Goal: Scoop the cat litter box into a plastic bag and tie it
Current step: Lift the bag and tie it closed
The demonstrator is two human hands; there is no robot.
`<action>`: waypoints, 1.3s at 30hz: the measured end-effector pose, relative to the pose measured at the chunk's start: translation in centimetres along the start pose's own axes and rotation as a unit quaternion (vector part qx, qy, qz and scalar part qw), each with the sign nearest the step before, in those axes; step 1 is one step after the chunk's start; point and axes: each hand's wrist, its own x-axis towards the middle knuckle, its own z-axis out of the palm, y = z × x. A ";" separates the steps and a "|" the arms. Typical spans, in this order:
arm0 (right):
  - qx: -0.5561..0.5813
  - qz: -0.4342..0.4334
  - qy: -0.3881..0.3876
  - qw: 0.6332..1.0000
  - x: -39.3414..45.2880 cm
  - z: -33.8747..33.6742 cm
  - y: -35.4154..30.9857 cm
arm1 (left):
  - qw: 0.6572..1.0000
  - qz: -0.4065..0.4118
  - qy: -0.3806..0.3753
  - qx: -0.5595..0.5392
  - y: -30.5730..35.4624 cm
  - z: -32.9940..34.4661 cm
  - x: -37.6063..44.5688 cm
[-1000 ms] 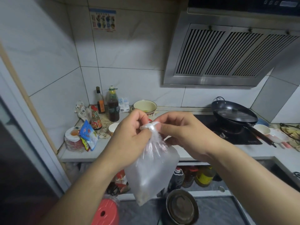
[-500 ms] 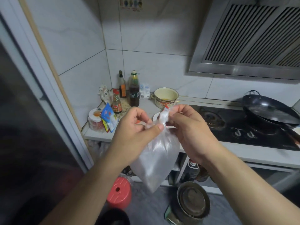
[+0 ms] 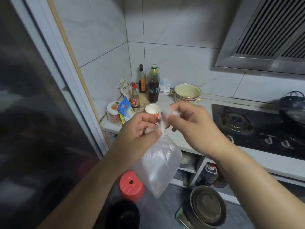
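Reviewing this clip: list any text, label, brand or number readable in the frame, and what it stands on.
None can be read.
Dark bottle: label print too blurred.
Red-capped sauce bottle: colourful label, unreadable.
Blue snack packet: print unreadable.
White packet by the wall: blue print too small.
Paper cup: orange print, partly hidden by the left hand.

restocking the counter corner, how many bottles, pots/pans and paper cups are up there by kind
bottles: 3 (thin dark bottle, big dark bottle, red-label bottle)
pots/pans: 2 (enamel pot, black wok)
paper cups: 1 (paper cup)
total: 6
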 end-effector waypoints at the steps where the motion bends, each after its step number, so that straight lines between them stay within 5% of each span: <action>1: 0.030 0.013 0.022 0.999 0.2 0.2 0.2 | 1.000 -0.004 0.002 0.011 -0.1 0.0 -0.2; 9: 0.291 0.117 0.004 0.950 1.0 4.7 0.2 | 0.993 0.030 -0.006 0.116 -2.3 -1.9 -1.1; 18: 0.200 0.075 0.003 0.977 2.9 10.6 -0.6 | 0.931 0.153 0.080 0.321 -6.9 -6.6 -0.6; 23: 0.187 0.071 0.018 0.980 4.0 14.5 -1.4 | 0.960 0.123 0.040 0.250 -10.3 -10.5 -0.9; 29: 0.143 0.113 0.010 0.983 4.1 19.3 -0.8 | 0.955 0.185 0.027 0.232 -13.8 -14.1 -0.8; 39: 0.117 0.181 0.036 0.976 2.9 24.3 2.9 | 0.956 0.129 -0.019 0.262 -22.7 -17.2 -2.4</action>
